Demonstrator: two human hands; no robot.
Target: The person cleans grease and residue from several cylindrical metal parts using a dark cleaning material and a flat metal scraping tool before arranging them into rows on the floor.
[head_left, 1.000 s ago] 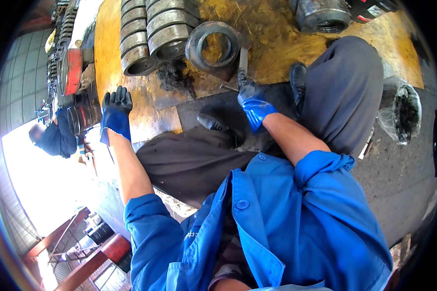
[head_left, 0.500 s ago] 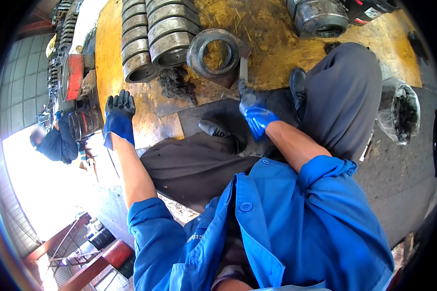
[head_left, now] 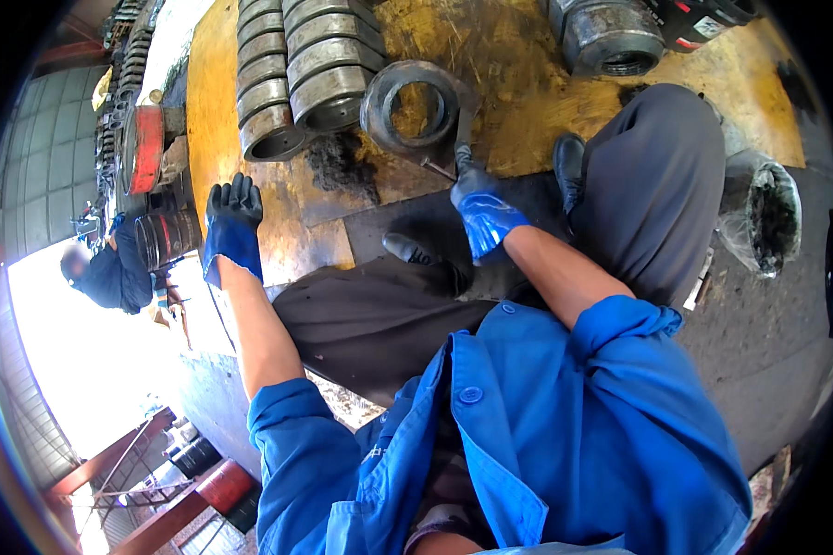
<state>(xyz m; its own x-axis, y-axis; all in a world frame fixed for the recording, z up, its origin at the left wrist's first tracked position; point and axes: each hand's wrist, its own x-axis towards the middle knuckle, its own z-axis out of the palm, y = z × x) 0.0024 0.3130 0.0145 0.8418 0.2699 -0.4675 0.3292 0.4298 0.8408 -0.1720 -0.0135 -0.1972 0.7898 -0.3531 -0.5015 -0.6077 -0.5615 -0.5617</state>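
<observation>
one flat metal tool [head_left: 464,128], held beside a thick metal ring [head_left: 379,113]

the right hand [head_left: 479,199], in a blue and black glove, is clamped on the tool, its blade pointing away from the body. the left hand [head_left: 233,222], gloved alike, holds nothing; it hangs well apart from the ring, fingers near each other but not closed on anything. the ring is on the yellow board [head_left: 518,120], just right of the near end of the rows of metal cylinders [head_left: 338,85]. its hole shows the board behind, though i cannot tell whether the blade touches its right side.

the step in hand appears to be working the blade against that side. to do it well, set the blade close along the surface, press evenly and use short strokes rather than stabs. a light, round thing like this could roll or skid, i judge, so the free hand would serve better bracing the ring's left side, fingers out of the blade's line. watch the small rod [head_left: 440,169] near the ring's lower edge, too: it could catch the glove.
</observation>
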